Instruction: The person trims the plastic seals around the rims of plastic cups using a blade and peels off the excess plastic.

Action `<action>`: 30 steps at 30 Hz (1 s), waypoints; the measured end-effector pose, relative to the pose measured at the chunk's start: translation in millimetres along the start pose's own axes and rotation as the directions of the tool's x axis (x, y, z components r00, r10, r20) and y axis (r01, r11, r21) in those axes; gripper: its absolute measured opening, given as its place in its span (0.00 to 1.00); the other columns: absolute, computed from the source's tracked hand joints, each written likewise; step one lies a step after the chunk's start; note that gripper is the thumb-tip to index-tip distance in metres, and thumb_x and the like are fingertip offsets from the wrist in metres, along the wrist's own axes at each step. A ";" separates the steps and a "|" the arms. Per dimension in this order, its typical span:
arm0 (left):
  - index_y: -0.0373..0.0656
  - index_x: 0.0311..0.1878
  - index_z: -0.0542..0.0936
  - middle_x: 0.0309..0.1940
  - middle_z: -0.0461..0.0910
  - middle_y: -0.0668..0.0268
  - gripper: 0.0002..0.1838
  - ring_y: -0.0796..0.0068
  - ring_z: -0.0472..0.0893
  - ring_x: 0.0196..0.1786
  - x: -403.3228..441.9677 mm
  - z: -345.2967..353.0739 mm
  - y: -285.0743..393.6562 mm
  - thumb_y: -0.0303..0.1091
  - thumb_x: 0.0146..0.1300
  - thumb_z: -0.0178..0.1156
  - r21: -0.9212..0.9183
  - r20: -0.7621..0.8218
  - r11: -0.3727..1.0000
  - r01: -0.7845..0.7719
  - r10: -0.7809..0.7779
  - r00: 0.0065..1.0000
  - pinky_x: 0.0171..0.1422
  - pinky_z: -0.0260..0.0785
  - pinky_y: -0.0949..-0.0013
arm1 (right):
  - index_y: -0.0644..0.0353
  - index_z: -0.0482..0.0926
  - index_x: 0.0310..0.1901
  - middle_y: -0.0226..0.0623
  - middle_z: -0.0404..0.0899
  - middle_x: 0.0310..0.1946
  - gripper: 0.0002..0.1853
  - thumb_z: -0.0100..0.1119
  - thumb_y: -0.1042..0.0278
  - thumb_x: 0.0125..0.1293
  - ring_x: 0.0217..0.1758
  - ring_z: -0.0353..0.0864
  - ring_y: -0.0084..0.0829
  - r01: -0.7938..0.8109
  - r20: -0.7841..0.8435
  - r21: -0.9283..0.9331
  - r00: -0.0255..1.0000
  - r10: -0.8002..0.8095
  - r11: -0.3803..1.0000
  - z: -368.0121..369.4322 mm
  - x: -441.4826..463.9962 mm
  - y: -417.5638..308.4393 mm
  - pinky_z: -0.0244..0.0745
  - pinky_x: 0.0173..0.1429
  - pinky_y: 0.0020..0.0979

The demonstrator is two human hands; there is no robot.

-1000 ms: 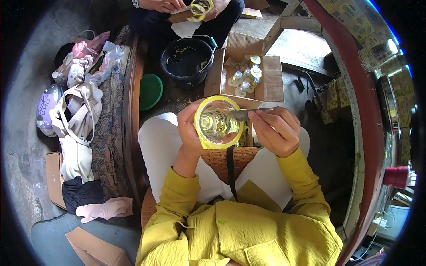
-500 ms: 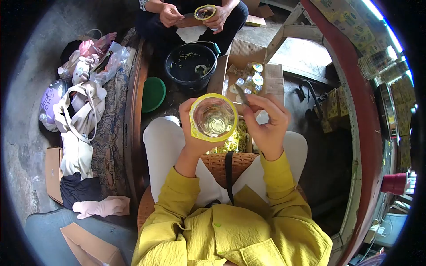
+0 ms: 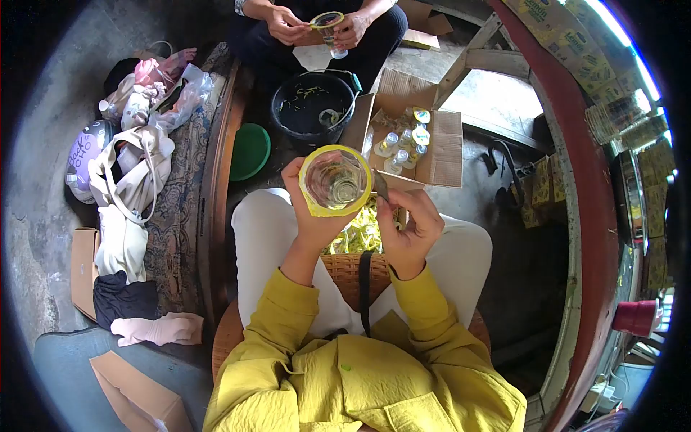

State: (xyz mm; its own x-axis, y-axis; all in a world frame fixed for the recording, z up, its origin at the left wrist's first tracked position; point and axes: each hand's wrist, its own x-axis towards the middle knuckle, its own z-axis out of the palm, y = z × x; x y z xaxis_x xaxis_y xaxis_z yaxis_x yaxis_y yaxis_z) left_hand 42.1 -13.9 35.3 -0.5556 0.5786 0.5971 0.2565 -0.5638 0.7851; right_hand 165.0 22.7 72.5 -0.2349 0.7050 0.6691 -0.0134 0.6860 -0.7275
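My left hand (image 3: 306,216) is wrapped round a clear plastic cup (image 3: 337,186) with a yellow rim, its mouth tilted up toward me. Between the thumb and fingers of my right hand (image 3: 412,229) is a small, thin, dark blade (image 3: 380,186). The blade is at the right side of the rim; whether it touches cannot be made out. Below the cup, shiny yellow trimmings (image 3: 356,236) show between my knees, beside a woven wicker surface (image 3: 345,272).
Opposite me, a person's hands (image 3: 349,30) hold a similar yellow-rimmed cup (image 3: 327,29). Before them stands a black bucket (image 3: 302,126) with yellow scraps. A cardboard box (image 3: 443,147) holds several clear cups (image 3: 399,160). A green basin (image 3: 250,153) and bags (image 3: 137,165) are left.
My right hand has come down and left, bringing the blade to the cup's rim. The left hand and cup have shifted slightly left. The other person's cup is now more upright.
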 end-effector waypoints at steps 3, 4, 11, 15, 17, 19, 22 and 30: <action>0.42 0.53 0.50 0.49 0.65 0.58 0.47 0.69 0.71 0.52 -0.8 -0.9 -3.5 0.28 0.34 0.75 0.027 0.009 1.000 0.008 -0.009 1.000 0.55 0.66 0.69 | 0.65 0.79 0.35 0.37 0.77 0.25 0.11 0.60 0.84 0.47 0.24 0.76 0.23 -0.031 -0.018 0.005 0.999 0.031 1.000 1.7 -0.3 -0.3 0.70 0.29 0.21; 0.42 0.53 0.51 0.49 0.65 0.58 0.47 0.69 0.71 0.52 -1.9 -0.8 -3.9 0.28 0.34 0.75 0.039 0.001 0.999 0.012 -0.012 1.000 0.55 0.66 0.69 | 0.65 0.79 0.36 0.37 0.77 0.24 0.11 0.60 0.84 0.47 0.24 0.76 0.23 -0.024 -0.023 0.002 0.999 0.024 1.000 2.1 -0.3 -0.2 0.70 0.29 0.21; 0.42 0.52 0.52 0.49 0.65 0.56 0.47 0.68 0.71 0.51 -1.5 5.1 0.3 0.32 0.33 0.76 0.192 -0.025 0.972 -0.132 0.140 0.990 0.55 0.65 0.69 | 0.65 0.80 0.36 0.36 0.76 0.23 0.13 0.61 0.85 0.44 0.24 0.75 0.24 0.006 -0.037 -0.105 0.999 -0.010 0.994 2.3 1.0 -3.2 0.70 0.30 0.21; 0.43 0.55 0.50 0.50 0.66 0.55 0.49 0.65 0.70 0.53 -4.7 2.1 -3.9 0.29 0.33 0.75 0.195 0.026 0.972 -0.135 0.132 0.991 0.57 0.65 0.65 | 0.65 0.81 0.35 0.36 0.76 0.23 0.13 0.61 0.85 0.44 0.24 0.75 0.25 0.013 -0.049 -0.140 0.999 -0.020 0.990 0.8 1.8 -0.1 0.69 0.30 0.22; 0.43 0.55 0.50 0.50 0.66 0.55 0.49 0.65 0.71 0.53 -4.4 2.2 -2.9 0.29 0.33 0.75 0.204 0.046 0.967 -0.151 0.145 0.988 0.57 0.65 0.66 | 0.64 0.81 0.35 0.36 0.76 0.23 0.13 0.61 0.85 0.44 0.24 0.74 0.26 0.012 -0.051 -0.140 0.999 -0.020 0.990 0.9 2.8 -1.1 0.69 0.30 0.22; 0.42 0.53 0.52 0.49 0.67 0.56 0.47 0.67 0.72 0.51 -4.2 5.1 -1.1 0.32 0.33 0.76 0.145 0.011 0.985 -0.095 0.094 0.996 0.56 0.65 0.67 | 0.64 0.81 0.35 0.36 0.76 0.22 0.13 0.62 0.84 0.44 0.24 0.74 0.26 0.020 -0.052 -0.146 0.998 -0.028 0.989 1.0 3.3 -1.2 0.69 0.30 0.22; 0.41 0.52 0.53 0.48 0.67 0.57 0.47 0.69 0.72 0.50 -3.3 4.9 2.8 0.33 0.33 0.77 0.138 0.013 0.988 -0.063 0.062 0.998 0.56 0.65 0.68 | 0.63 0.81 0.36 0.35 0.75 0.22 0.14 0.62 0.84 0.43 0.24 0.73 0.27 0.057 -0.054 -0.170 0.996 -0.067 0.984 1.5 3.7 0.5 0.68 0.29 0.23; 0.42 0.52 0.53 0.49 0.68 0.57 0.47 0.69 0.72 0.51 -4.9 5.3 1.9 0.31 0.33 0.76 0.038 0.032 0.999 0.018 -0.019 0.999 0.55 0.66 0.68 | 0.62 0.81 0.36 0.34 0.73 0.21 0.16 0.63 0.84 0.41 0.22 0.72 0.28 0.131 -0.066 -0.229 0.987 -0.150 0.965 2.4 4.5 3.2 0.67 0.28 0.25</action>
State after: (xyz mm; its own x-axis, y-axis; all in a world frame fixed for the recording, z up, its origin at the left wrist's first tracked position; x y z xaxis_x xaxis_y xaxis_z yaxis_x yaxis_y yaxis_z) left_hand 49.6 -14.7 34.8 -0.5346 0.6079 0.5871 0.2767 -0.5305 0.8013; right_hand 161.6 27.7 72.7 -0.1659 0.6046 0.7791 0.1786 0.7954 -0.5792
